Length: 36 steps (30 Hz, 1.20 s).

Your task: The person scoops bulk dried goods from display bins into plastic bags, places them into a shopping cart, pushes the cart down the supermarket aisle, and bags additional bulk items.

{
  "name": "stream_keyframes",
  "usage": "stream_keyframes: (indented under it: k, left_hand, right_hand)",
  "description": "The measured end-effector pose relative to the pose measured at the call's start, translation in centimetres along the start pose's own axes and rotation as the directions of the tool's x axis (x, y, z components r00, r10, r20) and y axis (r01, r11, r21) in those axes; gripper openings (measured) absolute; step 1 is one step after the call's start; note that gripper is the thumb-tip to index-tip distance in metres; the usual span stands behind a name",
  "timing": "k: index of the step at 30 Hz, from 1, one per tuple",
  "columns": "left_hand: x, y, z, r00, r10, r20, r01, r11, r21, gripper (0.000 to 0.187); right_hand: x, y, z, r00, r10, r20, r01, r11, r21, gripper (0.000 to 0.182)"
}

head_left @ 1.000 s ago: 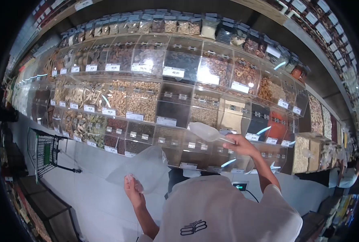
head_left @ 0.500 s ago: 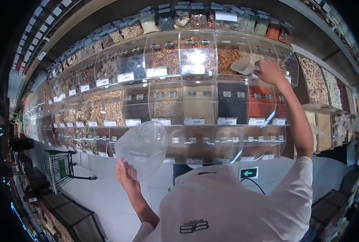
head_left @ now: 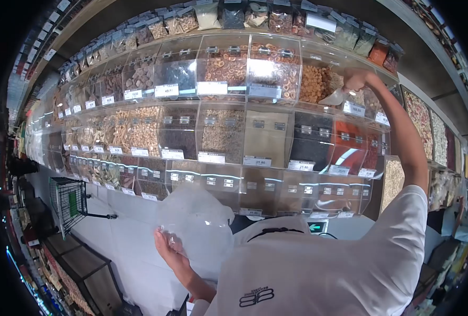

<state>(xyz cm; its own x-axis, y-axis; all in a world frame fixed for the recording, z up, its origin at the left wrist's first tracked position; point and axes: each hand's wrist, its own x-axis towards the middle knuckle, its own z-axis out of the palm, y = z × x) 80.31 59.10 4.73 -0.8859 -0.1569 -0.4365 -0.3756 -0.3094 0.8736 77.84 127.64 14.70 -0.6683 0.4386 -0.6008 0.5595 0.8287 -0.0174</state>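
My left hand (head_left: 172, 248) grips a clear plastic bag (head_left: 197, 224), which hangs puffed out in front of my shirt. Up at the top row of bins, my right hand (head_left: 356, 80) is closed round the handle of a small translucent scoop (head_left: 334, 98). Its bowl points down and to the left, overlapping the front of a bin of orange-brown dried pieces (head_left: 313, 84). A price tag (head_left: 354, 108) sits just below that hand.
Clear bins in three tiers span the view, with bagged dry goods (head_left: 207, 16) on the shelf above. Open trays of grain (head_left: 393, 184) stand at the right. A green shopping cart (head_left: 68, 205) is on the floor at the left, and a lit exit sign (head_left: 317, 227) shows low down.
The scoop has tipped from nearly level to pointing downward as my right wrist turned. The bag in my left hand has swung lower and spread wider. My view has shifted slightly.
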Motion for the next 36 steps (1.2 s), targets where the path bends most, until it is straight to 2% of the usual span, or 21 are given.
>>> stream_keyframes:
  k: [2, 4, 5, 7, 8, 10, 13, 16, 19, 22, 26, 29, 31, 32, 33, 34, 36]
  left_hand:
    - [0.5, 0.3, -0.5, 0.999, -0.026, 0.028, 0.027, 0.999, -0.025, 0.031]
    - [1.4, 0.2, -0.4, 0.998, -0.052, 0.046, 0.054, 0.997, -0.061, 0.031]
    - [1.9, -0.2, -0.2, 0.997, -0.078, 0.003, 0.078, 0.995, -0.056, 0.030]
    - [3.1, -0.6, 0.6, 0.989, -0.124, -0.076, 0.122, 0.992, -0.037, 0.030]
    - [3.7, -0.4, 1.4, 0.993, -0.115, -0.040, 0.115, 0.993, -0.013, 0.031]
    - [4.3, -0.2, 3.1, 0.996, -0.092, 0.021, 0.092, 0.996, 0.022, 0.032]
    - [5.5, 0.4, 3.5, 0.973, -0.063, 0.224, 0.063, 0.998, 0.009, 0.032]
    - [5.5, 0.9, 4.4, 0.968, -0.070, 0.241, 0.078, 0.997, -0.020, 0.032]
    - [5.2, 1.4, 4.8, 0.979, -0.055, 0.195, 0.062, 0.998, -0.029, 0.030]
    - [4.6, 1.6, 4.6, 0.981, -0.061, 0.183, 0.073, 0.996, -0.057, 0.027]
    - [4.2, 1.8, 4.7, 0.975, -0.042, 0.217, 0.063, 0.994, -0.090, 0.024]
    - [4.3, 1.2, 3.7, 0.973, -0.038, 0.226, 0.063, 0.993, -0.103, 0.024]
    - [4.9, 0.8, 3.2, 0.954, -0.051, 0.296, 0.089, 0.989, -0.117, 0.024]
    - [4.7, 0.9, 4.0, 0.974, -0.068, 0.215, 0.086, 0.993, -0.077, 0.023]
    - [4.2, 1.1, 5.7, 0.988, -0.079, 0.132, 0.084, 0.996, -0.038, 0.021]
    - [3.9, 1.3, 7.0, 0.995, -0.085, 0.046, 0.085, 0.996, -0.003, 0.020]
    - [3.3, 2.1, 8.0, 0.996, -0.063, 0.064, 0.062, 0.998, 0.010, 0.019]
  right_hand:
    - [-0.1, 1.8, 1.7, 0.997, -0.049, -0.067, 0.050, 0.999, 0.015, 0.030]
    - [0.6, 5.1, 4.0, 0.990, -0.106, -0.097, 0.093, 0.987, -0.128, 0.038]
    - [-0.3, 5.1, 4.9, 0.994, -0.036, -0.101, 0.031, 0.998, -0.051, 0.043]
    - [-2.2, 1.5, 7.7, 0.970, 0.029, -0.242, 0.037, 0.963, 0.266, 0.040]
    - [-1.7, 0.1, 10.3, 0.908, 0.129, -0.398, -0.065, 0.983, 0.171, 0.039]
    - [-0.6, -1.0, 11.7, 0.846, 0.169, -0.505, -0.165, 0.985, 0.053, 0.039]
    - [-0.7, -2.4, 11.4, 0.854, 0.211, -0.476, -0.209, 0.976, 0.058, 0.041]
    - [3.1, -2.3, 11.6, 0.843, 0.219, -0.492, -0.206, 0.975, 0.082, 0.038]
    - [5.2, -3.6, 11.5, 0.759, 0.198, -0.620, -0.252, 0.968, 0.000, 0.036]
    - [5.2, -2.5, 11.1, 0.841, 0.167, -0.515, -0.256, 0.961, -0.106, 0.033]
    - [3.2, -1.1, 8.6, 0.815, 0.109, -0.570, -0.268, 0.941, -0.204, 0.018]
    - [0.7, -0.6, 7.2, 0.785, -0.054, -0.617, -0.284, 0.854, -0.436, 0.010]
    - [0.1, -2.2, 8.1, 0.828, -0.172, -0.534, -0.237, 0.756, -0.610, 0.010]
    - [0.0, -2.7, 8.6, 0.845, -0.225, -0.485, -0.209, 0.695, -0.688, 0.011]
    - [1.6, -3.5, 9.3, 0.870, -0.169, -0.464, -0.242, 0.672, -0.699, 0.013]
    - [2.9, -4.4, 9.9, 0.881, -0.038, -0.472, -0.354, 0.610, -0.710, 0.013]
    - [5.7, -4.3, 9.8, 0.873, -0.059, -0.484, -0.335, 0.650, -0.683, 0.012]
